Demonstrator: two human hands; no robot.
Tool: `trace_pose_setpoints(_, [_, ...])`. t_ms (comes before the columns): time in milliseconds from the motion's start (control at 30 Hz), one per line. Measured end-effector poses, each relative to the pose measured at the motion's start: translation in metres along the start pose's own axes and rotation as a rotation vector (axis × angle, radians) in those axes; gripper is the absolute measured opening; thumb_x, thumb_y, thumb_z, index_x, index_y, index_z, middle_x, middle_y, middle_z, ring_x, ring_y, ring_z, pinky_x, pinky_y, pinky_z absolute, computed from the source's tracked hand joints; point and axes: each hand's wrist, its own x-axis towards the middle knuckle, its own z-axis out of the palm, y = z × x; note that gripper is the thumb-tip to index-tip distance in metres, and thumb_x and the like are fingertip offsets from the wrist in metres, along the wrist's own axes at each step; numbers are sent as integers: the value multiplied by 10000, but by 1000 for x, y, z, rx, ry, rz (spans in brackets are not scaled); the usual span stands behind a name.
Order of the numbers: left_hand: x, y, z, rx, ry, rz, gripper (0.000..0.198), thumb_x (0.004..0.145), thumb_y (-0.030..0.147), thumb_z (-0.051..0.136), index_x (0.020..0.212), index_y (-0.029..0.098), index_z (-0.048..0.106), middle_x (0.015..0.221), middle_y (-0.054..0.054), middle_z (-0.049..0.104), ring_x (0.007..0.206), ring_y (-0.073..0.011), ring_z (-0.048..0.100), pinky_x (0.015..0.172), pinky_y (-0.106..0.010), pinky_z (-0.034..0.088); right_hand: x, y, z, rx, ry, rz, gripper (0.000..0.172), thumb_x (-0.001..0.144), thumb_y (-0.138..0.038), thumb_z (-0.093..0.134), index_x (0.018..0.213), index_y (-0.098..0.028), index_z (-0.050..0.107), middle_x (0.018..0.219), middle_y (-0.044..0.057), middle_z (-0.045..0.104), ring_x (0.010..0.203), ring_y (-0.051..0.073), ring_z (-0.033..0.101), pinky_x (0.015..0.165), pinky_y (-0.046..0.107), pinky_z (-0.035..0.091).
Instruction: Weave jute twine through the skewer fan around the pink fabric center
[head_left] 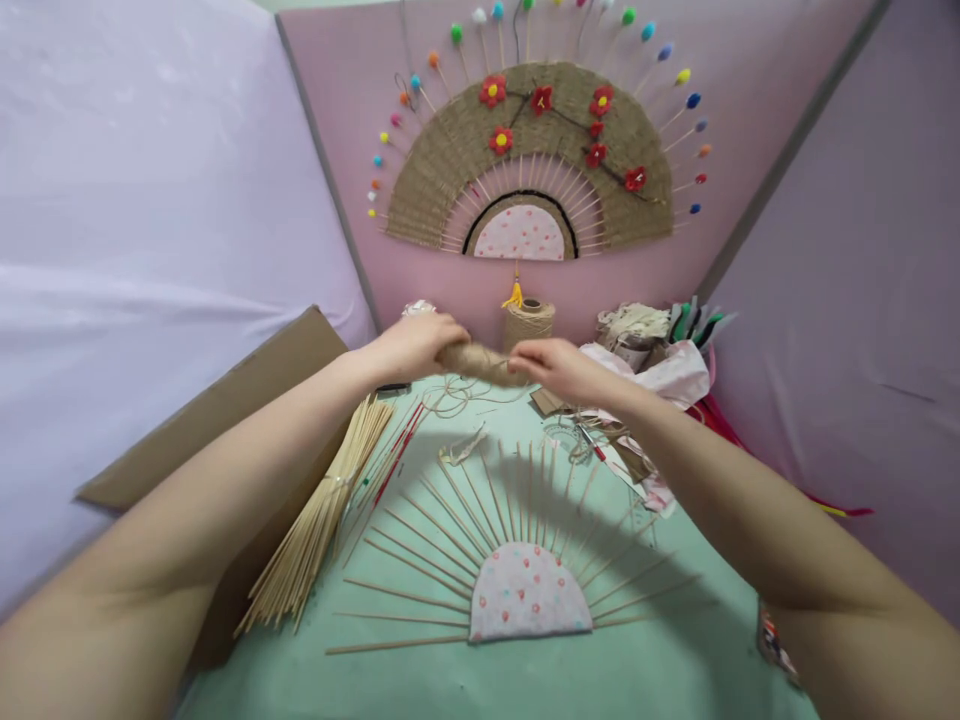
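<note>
Left hand [414, 345] & right hand [561, 368] each closed on one end of twine roll [480, 362]; long axis runs crosswise btwn them, neither nearer.

Both hands meet over the far side of the table [675, 680], the left hand [416, 345] and right hand [559, 368] gripping a bundle of jute twine [480, 362] between them. Just behind the right hand stands a twine spool [529, 322]. Nearer than the hands lies a half-made stick fan [517, 570], and below the left hand lies a bundle of sticks [322, 515].
</note>
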Motion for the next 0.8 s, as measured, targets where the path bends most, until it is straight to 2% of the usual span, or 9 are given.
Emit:
trace_pose_setpoints(67, [-5, 6, 3, -153, -279, 73, 383, 528, 197, 763, 899, 270, 704, 896, -15, 689, 920, -254, 635, 848, -338, 475, 6, 2, -10, 115, -5, 20, 263, 819, -419, 552, 765, -175, 633, 650, -16, 549, 612, 118, 450, 599, 244, 342])
trace_pose_setpoints(100, [-7, 9, 5, -250, -315, 80, 422, 560, 237, 762, 975, 274, 692, 970, -16, 691, 954, -249, 631, 852, -330, 476, 9, 6, -11, 206, -22, 41, 283, 808, -448, 561, 762, -175, 619, 619, -26, 518, 577, 111, 424, 572, 242, 333])
trace_pose_setpoints(133, [-8, 11, 9, -346, -264, 63, 467, 602, 284, 749, 1060, 267, 663, 1046, -22, 681, 994, -243, 623, 862, -327, 476, 10, 10, -9, 303, -34, 67, 310, 807, -482, 559, 765, -178, 603, 584, -39, 477, 540, 103, 390, 544, 239, 320])
trace_pose_setpoints(200, [-6, 10, 19, -486, -9, -29, 532, 688, 352, 691, 1191, 220, 578, 1136, -50, 647, 1043, -236, 605, 882, -335, 476, 12, 17, 0, 450, -11, 121, 352, 827, -528, 522, 799, -183, 581, 542, -61, 404, 488, 92, 332, 502, 235, 293])
trace_pose_setpoints(300, [6, -6, 40, -409, 300, -167, 529, 683, 307, 687, 1173, 170, 544, 1117, -72, 632, 1040, -237, 591, 916, -366, 462, 15, 20, 11, 316, 82, 149, 330, 882, -480, 467, 812, -182, 589, 537, -53, 395, 481, 98, 337, 503, 242, 293])
trace_pose_setpoints(400, [18, -24, 60, -241, 289, -133, 505, 609, 197, 720, 1092, 178, 572, 1107, -72, 632, 1060, -251, 573, 963, -390, 430, 27, 14, 4, -205, 221, 57, 281, 912, -359, 464, 726, -180, 576, 631, 22, 509, 635, 160, 482, 635, 295, 379])
trace_pose_setpoints(500, [28, -36, 74, -292, 307, -139, 508, 625, 199, 716, 1106, 166, 555, 1086, -72, 636, 1005, -233, 586, 927, -369, 441, 45, 9, -12, -594, 367, -105, 254, 931, -315, 445, 776, -170, 585, 921, 130, 591, 970, 282, 520, 838, 411, 409])
trace_pose_setpoints(633, [48, -48, 82, -431, 333, -138, 524, 614, 195, 720, 1103, 162, 538, 1089, -67, 632, 1017, -222, 580, 906, -343, 442, 74, 10, -27, -613, 400, -301, 200, 929, -316, 465, 861, -183, 598, 1256, 146, 478, 1207, 325, 416, 992, 510, 370])
trace_pose_setpoints(800, [92, -57, 94, -571, 472, -102, 541, 631, 195, 741, 1121, 166, 513, 1103, -75, 632, 991, -208, 596, 865, -323, 458, 120, 14, -37, -460, 401, -325, 219, 916, -241, 454, 1115, -198, 534, 1294, 128, 454, 1158, 260, 465, 981, 466, 420])
